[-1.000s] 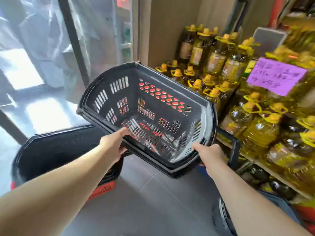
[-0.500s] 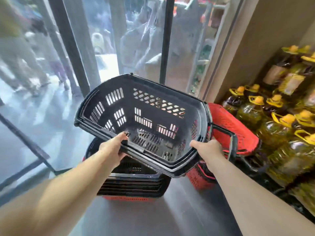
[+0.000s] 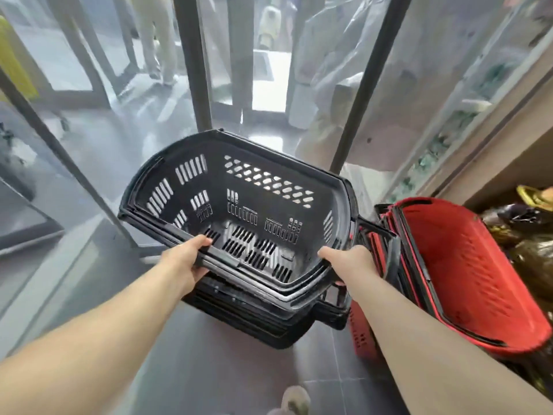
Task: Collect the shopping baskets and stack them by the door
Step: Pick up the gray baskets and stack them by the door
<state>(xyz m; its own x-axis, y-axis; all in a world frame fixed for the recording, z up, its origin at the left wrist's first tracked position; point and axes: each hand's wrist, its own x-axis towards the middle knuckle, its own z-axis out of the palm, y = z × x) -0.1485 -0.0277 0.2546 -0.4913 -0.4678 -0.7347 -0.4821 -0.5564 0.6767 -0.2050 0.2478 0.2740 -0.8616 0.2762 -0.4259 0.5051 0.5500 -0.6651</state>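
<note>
as the nested black baskets point(image 3: 254, 205) are stiff plastic and probably light, the near rim seems a good place to hold. the left hand point(image 3: 187, 259) and the right hand point(image 3: 348, 262) each curl around this rim, with the baskets tilted just above the black stack point(image 3: 254, 322) by the glass door point(image 3: 98, 151).

I see a shop entrance: black slotted plastic shopping baskets point(image 3: 209, 181) centre, red plastic baskets point(image 3: 466, 265) right, dark-framed glass doors point(image 3: 191, 61) above.
</note>
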